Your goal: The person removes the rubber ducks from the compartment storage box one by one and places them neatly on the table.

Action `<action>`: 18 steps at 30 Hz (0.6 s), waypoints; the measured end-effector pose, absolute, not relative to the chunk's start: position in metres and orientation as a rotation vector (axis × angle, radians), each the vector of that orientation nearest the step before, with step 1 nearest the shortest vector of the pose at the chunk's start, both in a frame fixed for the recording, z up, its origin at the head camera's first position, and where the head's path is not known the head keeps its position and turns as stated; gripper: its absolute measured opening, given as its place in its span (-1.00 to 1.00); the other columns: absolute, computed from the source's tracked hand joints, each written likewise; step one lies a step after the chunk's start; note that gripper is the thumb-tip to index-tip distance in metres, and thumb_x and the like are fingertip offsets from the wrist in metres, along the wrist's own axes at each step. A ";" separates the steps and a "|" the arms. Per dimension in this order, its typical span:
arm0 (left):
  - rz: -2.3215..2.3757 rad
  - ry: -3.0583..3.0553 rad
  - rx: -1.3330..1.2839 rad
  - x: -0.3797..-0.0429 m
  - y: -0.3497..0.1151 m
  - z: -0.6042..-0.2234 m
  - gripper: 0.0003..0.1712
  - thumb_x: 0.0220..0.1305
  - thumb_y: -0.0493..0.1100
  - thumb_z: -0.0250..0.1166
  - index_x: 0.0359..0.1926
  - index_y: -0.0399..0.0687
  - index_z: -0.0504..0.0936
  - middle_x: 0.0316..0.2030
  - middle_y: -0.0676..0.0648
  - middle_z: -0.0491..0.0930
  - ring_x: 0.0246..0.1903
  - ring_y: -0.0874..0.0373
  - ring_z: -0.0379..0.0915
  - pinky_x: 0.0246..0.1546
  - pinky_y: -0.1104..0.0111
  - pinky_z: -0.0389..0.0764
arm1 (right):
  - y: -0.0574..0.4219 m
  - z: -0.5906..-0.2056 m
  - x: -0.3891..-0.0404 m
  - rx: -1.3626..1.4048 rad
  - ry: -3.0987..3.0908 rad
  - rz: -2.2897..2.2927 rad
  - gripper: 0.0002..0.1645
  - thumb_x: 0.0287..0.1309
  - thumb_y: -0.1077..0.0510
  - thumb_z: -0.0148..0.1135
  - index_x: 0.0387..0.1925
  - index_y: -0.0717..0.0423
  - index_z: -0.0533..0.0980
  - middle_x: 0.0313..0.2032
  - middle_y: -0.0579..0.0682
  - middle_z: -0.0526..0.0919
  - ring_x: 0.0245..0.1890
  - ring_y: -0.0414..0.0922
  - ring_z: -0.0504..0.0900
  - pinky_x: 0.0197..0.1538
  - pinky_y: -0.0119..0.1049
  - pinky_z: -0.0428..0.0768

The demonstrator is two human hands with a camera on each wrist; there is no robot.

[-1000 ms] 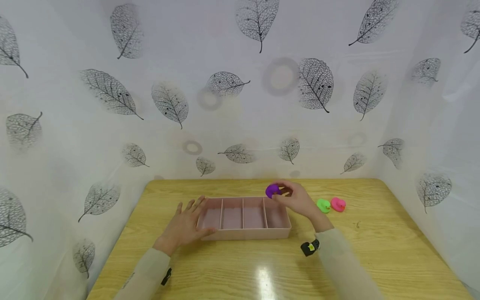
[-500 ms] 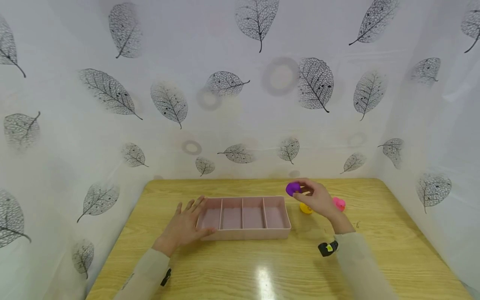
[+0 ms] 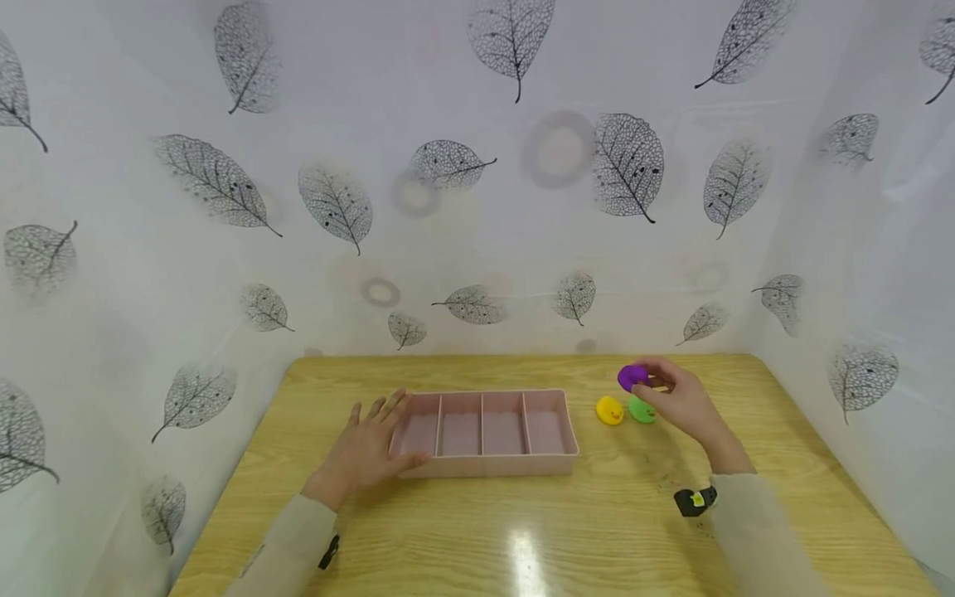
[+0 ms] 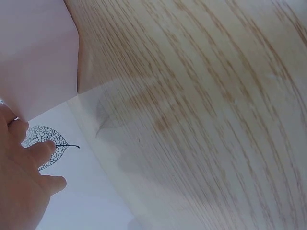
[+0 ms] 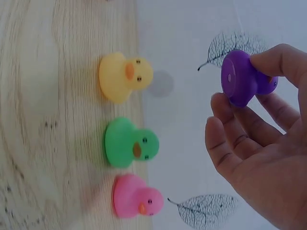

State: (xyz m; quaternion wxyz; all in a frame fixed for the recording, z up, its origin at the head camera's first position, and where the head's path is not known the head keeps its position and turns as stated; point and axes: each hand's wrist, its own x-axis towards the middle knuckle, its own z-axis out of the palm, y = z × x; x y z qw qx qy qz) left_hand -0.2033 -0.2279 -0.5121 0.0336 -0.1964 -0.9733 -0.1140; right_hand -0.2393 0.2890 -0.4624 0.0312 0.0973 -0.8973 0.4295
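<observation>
A purple rubber duck is pinched between the thumb and fingers of my right hand, held up above the table. Beneath and beside it stand a yellow rubber duck and a green rubber duck. A pink rubber duck completes the row in the right wrist view; in the head view my right hand hides it. My left hand rests at the left end of a pale pink divided box, fingers spread and straight, thumb along its front wall.
The box has several side-by-side compartments and sits on the wood-grain table. A white curtain printed with leaves hangs behind the table and along both sides.
My right hand has moved rightward with the purple duck, from over the box's right end to above the ducks. The yellow duck has come into view. My left hand stays put.
</observation>
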 end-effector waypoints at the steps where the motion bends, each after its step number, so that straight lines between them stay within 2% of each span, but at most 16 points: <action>1: -0.350 -2.992 -0.603 -0.203 -0.228 -0.512 0.24 0.27 0.57 0.22 0.67 -0.11 0.12 0.64 -0.19 0.16 0.54 -0.38 0.20 0.52 -0.43 0.07 | 0.293 -0.462 -0.239 0.289 -2.767 1.315 -0.45 0.44 0.07 0.33 0.36 0.14 0.50 0.25 0.28 0.65 -0.04 -0.25 0.59 -0.15 -0.41 0.65; 8: -0.362 -2.991 -0.600 -0.203 -0.228 -0.512 0.24 0.27 0.56 0.23 0.67 -0.11 0.11 0.64 -0.19 0.14 0.54 -0.38 0.20 0.53 -0.42 0.05 | 0.316 -0.462 -0.234 0.204 -2.797 1.223 -0.42 0.46 0.03 0.30 0.38 0.18 0.50 0.28 0.33 0.60 -0.02 -0.21 0.58 -0.14 -0.43 0.64; 14: -0.366 -2.999 -0.599 -0.202 -0.229 -0.512 0.24 0.28 0.57 0.22 0.67 -0.11 0.10 0.65 -0.18 0.13 0.55 -0.38 0.19 0.53 -0.42 0.05 | 0.338 -0.469 -0.233 0.168 -2.799 1.188 -0.42 0.46 0.02 0.29 0.38 0.18 0.49 0.24 0.35 0.61 -0.10 -0.40 0.55 -0.18 -0.39 0.64; 18: -0.361 -3.001 -0.601 -0.202 -0.229 -0.512 0.24 0.28 0.57 0.21 0.67 -0.10 0.10 0.65 -0.17 0.12 0.55 -0.37 0.19 0.53 -0.41 0.05 | 0.352 -0.477 -0.232 0.174 -2.784 1.138 -0.45 0.45 0.05 0.31 0.35 0.21 0.52 0.19 0.37 0.64 -0.16 -0.50 0.52 -0.22 -0.44 0.65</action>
